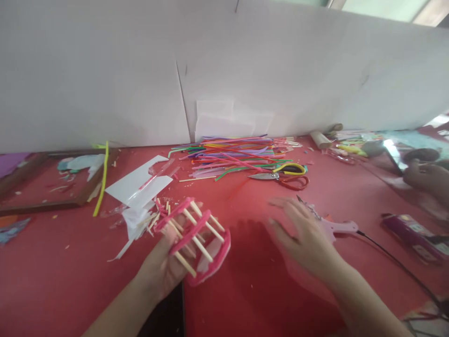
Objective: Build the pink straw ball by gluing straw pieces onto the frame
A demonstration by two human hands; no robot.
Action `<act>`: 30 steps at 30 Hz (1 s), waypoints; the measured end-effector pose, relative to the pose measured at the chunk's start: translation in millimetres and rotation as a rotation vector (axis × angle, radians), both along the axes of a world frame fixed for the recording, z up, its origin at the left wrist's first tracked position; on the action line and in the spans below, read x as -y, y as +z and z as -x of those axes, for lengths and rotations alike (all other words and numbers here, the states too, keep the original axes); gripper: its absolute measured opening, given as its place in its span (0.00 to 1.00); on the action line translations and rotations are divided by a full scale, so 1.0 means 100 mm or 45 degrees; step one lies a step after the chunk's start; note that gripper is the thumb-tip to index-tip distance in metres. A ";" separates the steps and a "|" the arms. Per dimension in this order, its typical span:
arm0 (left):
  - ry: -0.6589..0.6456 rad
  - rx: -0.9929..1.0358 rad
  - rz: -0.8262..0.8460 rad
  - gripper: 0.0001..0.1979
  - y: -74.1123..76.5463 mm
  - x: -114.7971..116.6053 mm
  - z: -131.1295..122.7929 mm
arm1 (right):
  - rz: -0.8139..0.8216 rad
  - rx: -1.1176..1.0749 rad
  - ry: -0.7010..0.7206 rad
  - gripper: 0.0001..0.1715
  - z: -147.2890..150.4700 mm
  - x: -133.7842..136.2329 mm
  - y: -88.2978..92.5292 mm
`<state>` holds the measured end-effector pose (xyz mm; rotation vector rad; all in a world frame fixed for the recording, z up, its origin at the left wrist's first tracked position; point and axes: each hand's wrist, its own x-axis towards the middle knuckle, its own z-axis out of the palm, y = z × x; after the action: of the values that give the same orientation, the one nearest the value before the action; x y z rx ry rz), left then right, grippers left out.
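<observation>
A small basket-like frame (192,231) of pale wooden sticks wound with pink pipe cleaners is tilted in my left hand (163,262), whose fingers wrap round its left side. Part of its whitish base shows at the lower right. My right hand (298,229), slightly blurred, hovers over the red table with fingers stretched apart and nothing in them. Just beyond its wrist lies a pale pink glue gun (342,227) with a black cord. Scissors (280,176) with yellow and red handles rest farther back, beside a pile of coloured pipe cleaners (235,154).
Cut sticks (152,220) and white paper (140,182) lie left of the frame. A brown wooden frame (45,205) and a yellow pipe cleaner (101,180) are farther left. A purple box (414,236) sits at right, near another person's hand (428,180). A white partition (263,61) stands behind.
</observation>
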<state>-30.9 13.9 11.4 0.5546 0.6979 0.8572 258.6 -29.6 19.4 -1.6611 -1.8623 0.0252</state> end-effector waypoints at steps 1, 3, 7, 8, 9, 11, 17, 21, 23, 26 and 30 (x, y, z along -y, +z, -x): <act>-0.001 0.063 0.051 0.30 0.01 -0.02 0.02 | -0.004 0.033 -0.125 0.18 -0.16 0.07 -0.03; -0.002 0.145 0.093 0.28 0.01 -0.04 0.04 | 0.008 0.085 -0.356 0.20 -0.52 0.24 -0.14; -0.117 0.269 0.031 0.30 -0.04 -0.08 0.06 | 0.104 0.201 -0.587 0.26 -1.14 0.56 -0.46; -0.148 0.280 0.007 0.31 -0.05 -0.09 0.06 | 0.128 0.188 -0.544 0.27 -1.24 0.62 -0.51; -0.166 0.271 -0.014 0.33 -0.05 -0.09 0.07 | 0.153 0.172 -0.512 0.26 -1.32 0.65 -0.55; -0.163 0.193 -0.047 0.37 -0.03 -0.08 0.06 | 0.190 0.129 -0.467 0.22 -1.44 0.68 -0.57; -0.080 -0.048 -0.148 0.44 0.09 0.01 -0.06 | 0.229 0.064 -0.512 0.18 -1.74 0.49 -0.35; 0.048 -0.225 -0.243 0.41 0.06 0.04 -0.13 | 0.301 0.153 -0.452 0.20 -1.80 0.26 -0.09; 0.138 -0.275 -0.277 0.40 0.04 0.04 -0.15 | 0.273 0.255 -0.434 0.21 -1.71 0.08 0.04; 0.157 -0.219 -0.214 0.37 0.06 0.02 -0.14 | 0.309 0.387 -0.300 0.20 -1.52 -0.33 0.16; 0.092 -0.086 -0.148 0.32 0.08 -0.02 -0.09 | 0.455 0.592 -0.079 0.15 -1.36 -0.97 0.15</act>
<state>-21.7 16.1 19.4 0.6686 0.7362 0.9541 394.6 67.7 34.3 -2.1069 -2.2461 -0.0631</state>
